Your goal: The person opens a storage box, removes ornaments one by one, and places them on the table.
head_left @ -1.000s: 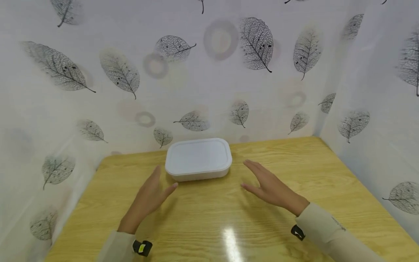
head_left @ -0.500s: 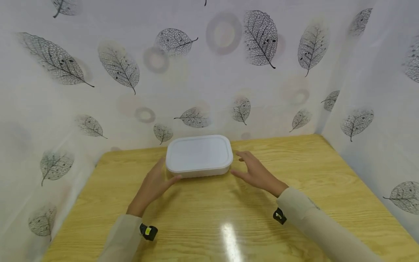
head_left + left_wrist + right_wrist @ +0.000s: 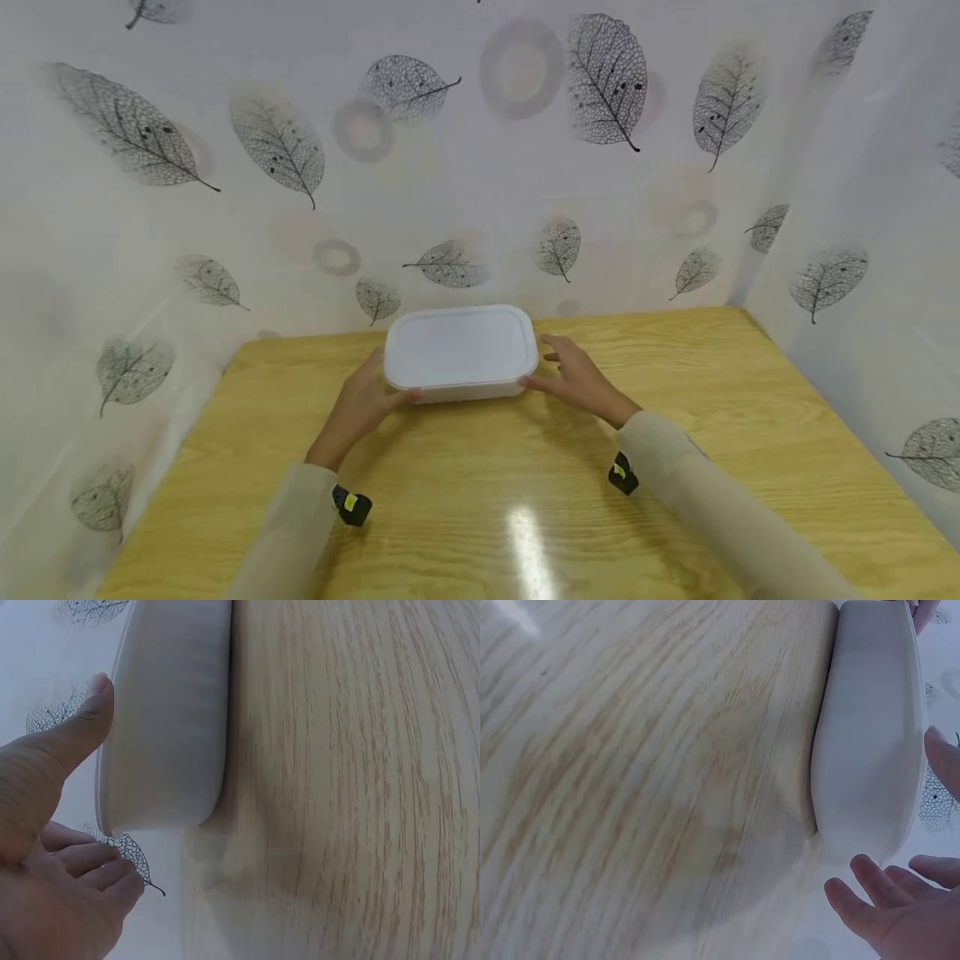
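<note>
A: Where's the container?

B: White, rounded-rectangular, plastic-looking container (image 3: 461, 346) with a flat lid-like top. Near twelve o'clock on the yellow wood-grain desk (image 3: 465, 483), close to the far edge. Sits flat, long side facing the person.

A: Grip?

B: Both sides part open. Bare left hand (image 3: 356, 404) at the container's eight o'clock: thumb against the near rim, fingers loosely bent by the end. Bare right hand (image 3: 577, 379) just past three: thumb at the rim, fingers spread near the end wall. Firm hold, either side: cannot tell.

A: Doing it well?

B: My reading: the step is taking hold from both ends. Best to settle fingers at nine and three, low on the walls, thumbs matched, then press in evenly. Avoid leaning on the rim; a loose top could shift. Uneven pressure might swing the container round.
</note>
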### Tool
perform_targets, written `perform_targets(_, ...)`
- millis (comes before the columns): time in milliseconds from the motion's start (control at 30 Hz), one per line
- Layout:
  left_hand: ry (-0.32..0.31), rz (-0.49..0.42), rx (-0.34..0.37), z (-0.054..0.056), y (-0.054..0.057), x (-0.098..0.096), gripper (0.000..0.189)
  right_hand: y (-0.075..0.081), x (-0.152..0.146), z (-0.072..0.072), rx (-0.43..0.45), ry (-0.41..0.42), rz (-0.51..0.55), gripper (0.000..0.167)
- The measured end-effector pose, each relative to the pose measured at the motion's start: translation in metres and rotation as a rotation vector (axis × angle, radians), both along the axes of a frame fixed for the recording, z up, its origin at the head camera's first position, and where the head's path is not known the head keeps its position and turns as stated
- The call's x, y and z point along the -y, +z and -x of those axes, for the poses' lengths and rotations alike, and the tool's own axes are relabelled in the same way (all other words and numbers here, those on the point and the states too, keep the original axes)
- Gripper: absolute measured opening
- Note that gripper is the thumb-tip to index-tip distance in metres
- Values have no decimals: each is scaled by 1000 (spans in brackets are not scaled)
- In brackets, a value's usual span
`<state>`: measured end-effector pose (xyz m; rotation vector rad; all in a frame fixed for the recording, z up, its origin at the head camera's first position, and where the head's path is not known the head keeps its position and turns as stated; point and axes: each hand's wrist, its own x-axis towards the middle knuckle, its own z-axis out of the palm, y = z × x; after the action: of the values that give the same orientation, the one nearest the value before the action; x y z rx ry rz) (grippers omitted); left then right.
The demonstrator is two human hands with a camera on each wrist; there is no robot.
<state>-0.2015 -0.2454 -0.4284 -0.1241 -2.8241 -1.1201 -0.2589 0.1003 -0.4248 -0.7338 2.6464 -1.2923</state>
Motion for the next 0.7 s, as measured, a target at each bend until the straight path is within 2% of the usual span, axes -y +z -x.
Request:
perform_targets(233, 13, -37, 77, 7, -3, 1, 114, -5, 6, 8, 49, 4, 55, 92)
perform_targets(700, 7, -96, 82, 8, -13, 1, 119, -16, 9, 11, 75, 26, 104, 99)
